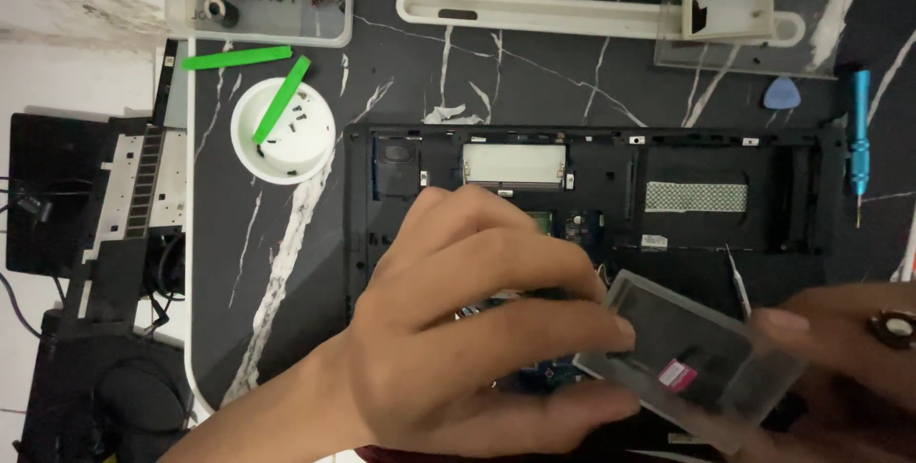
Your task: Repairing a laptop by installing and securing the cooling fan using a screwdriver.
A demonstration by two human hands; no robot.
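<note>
Flat, glossy rectangular drive [692, 363] with a grey frame and a small pink sticker, hovering tilted over the lower right of an opened black laptop base [592, 196]. Left hand [458, 329] palm down, fingers curled, fingertips pinching the drive's left edge. Right hand [840, 349] gripping the drive's right end, a ring on one finger. Dark marbled worktop [534, 72] underneath. Round white dish [283, 131] of tiny screws with a green plastic pry stick [281, 99] across it, well left. Blue screwdriver [860, 139] and blue pick [781, 93] at right.
</note>
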